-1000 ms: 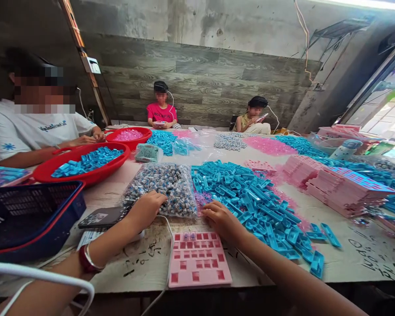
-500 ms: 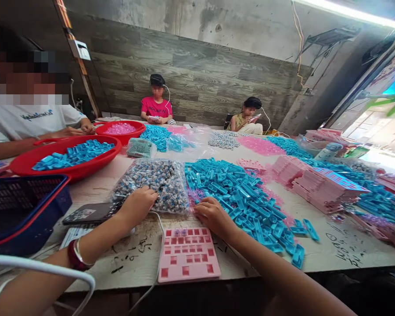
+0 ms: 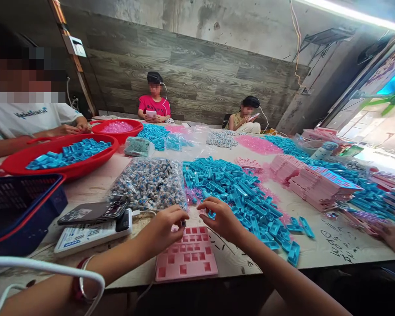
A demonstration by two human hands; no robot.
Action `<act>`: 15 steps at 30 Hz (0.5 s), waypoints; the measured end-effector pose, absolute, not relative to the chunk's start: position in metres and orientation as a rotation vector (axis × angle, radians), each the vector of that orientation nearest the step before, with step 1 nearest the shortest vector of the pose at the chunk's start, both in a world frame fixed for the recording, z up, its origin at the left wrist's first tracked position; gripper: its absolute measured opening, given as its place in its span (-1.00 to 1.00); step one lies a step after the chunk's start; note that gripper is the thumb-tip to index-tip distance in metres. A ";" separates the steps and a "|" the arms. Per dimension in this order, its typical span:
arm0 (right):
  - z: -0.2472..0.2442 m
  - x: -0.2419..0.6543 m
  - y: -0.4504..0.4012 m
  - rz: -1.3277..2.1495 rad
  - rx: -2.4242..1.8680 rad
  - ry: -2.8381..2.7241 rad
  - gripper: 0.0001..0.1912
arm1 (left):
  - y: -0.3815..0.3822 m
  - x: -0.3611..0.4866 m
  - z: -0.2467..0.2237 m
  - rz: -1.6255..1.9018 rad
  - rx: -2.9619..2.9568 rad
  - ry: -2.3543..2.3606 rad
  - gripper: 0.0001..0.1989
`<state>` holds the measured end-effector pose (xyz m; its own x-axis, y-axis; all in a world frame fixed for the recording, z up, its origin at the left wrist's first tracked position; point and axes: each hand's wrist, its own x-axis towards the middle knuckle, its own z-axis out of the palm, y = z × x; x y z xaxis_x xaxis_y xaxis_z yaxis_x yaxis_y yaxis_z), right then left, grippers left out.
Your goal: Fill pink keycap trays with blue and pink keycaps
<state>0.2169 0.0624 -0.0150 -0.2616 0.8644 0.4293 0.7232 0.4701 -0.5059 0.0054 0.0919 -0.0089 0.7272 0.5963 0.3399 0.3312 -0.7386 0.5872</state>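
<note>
In the head view, my left hand (image 3: 169, 223) is pinched on a small dark-and-white block (image 3: 183, 223), much like those in the clear bag (image 3: 148, 182) beyond it. My left hand hovers over the upper left of a pink plate (image 3: 186, 259) with rows of square holes. My right hand (image 3: 219, 218), just right of it, has thumb and forefinger closed on a small pale pink piece (image 3: 202, 212), too small to make out fully. Next to that hand spreads a heap of blue plastic trays (image 3: 230, 184). My left hand and forearm hide part of the plate.
A phone (image 3: 88, 213) lies on a white power bank (image 3: 92, 237) at left, near a dark blue basket (image 3: 23, 215) and a red basin (image 3: 69, 170). Stacked pink plates (image 3: 319, 184) stand at right. A white cable (image 3: 46, 265) crosses my left arm. Co-workers sit around.
My left hand has come from the bag toward the plate with a small block. My right hand has lifted from the heap's edge, fingertips together. The view has shifted slightly.
</note>
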 end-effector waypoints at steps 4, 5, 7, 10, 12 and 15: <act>-0.013 0.214 0.044 0.399 -1.332 -2.057 -0.76 | 0.087 0.016 -0.020 0.647 2.460 0.759 -0.81; -0.014 0.213 0.041 0.422 -1.336 -2.062 -0.76 | 0.087 0.017 -0.023 0.622 2.471 0.785 -0.83; -0.016 0.211 0.036 0.452 -1.347 -2.083 -0.76 | 0.088 0.018 -0.025 0.579 2.483 0.827 -0.86; -0.020 0.211 0.035 0.434 -1.370 -2.123 -0.76 | 0.088 0.018 -0.027 0.562 2.469 0.839 -0.89; -0.022 0.213 0.036 0.417 -1.372 -2.144 -0.79 | 0.088 0.018 -0.028 0.574 2.452 0.828 -0.89; -0.024 0.216 0.038 0.440 -1.350 -2.149 -0.82 | 0.088 0.018 -0.028 0.590 2.446 0.810 -0.87</act>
<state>0.2165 0.0384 -0.0243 -0.3378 0.8979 0.2823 0.7148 0.4398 -0.5437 0.0184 0.0880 -0.0284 0.7301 0.6394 0.2412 0.4260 -0.7019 0.5709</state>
